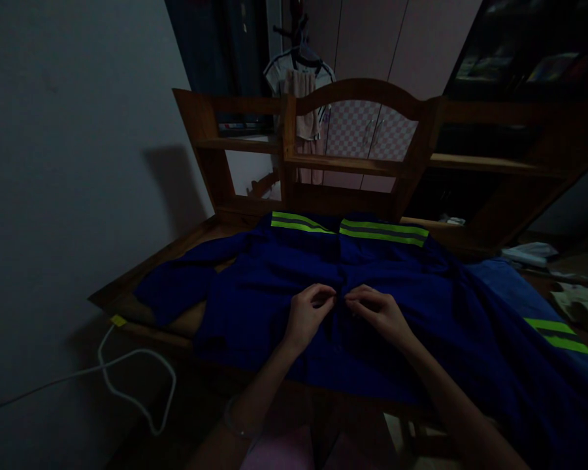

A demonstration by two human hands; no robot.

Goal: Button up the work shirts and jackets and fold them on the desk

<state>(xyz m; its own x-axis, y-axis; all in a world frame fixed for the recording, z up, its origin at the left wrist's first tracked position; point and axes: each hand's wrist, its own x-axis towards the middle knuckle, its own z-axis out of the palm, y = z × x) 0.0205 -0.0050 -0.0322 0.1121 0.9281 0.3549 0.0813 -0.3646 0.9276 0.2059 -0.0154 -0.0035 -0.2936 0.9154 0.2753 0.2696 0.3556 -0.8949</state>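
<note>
A dark blue work jacket with yellow-green reflective stripes lies spread flat on a wooden table. My left hand and my right hand meet at the jacket's centre front opening. Both hands pinch the fabric edges there, fingers curled, almost touching each other. One sleeve stretches out to the left, and another with a striped cuff runs to the right.
A wooden shelf unit rises at the table's far edge. Clothes hang on a hanger behind it, in front of pink wardrobe doors. A white cable loops down the left side by the grey wall. Cloths lie at far right.
</note>
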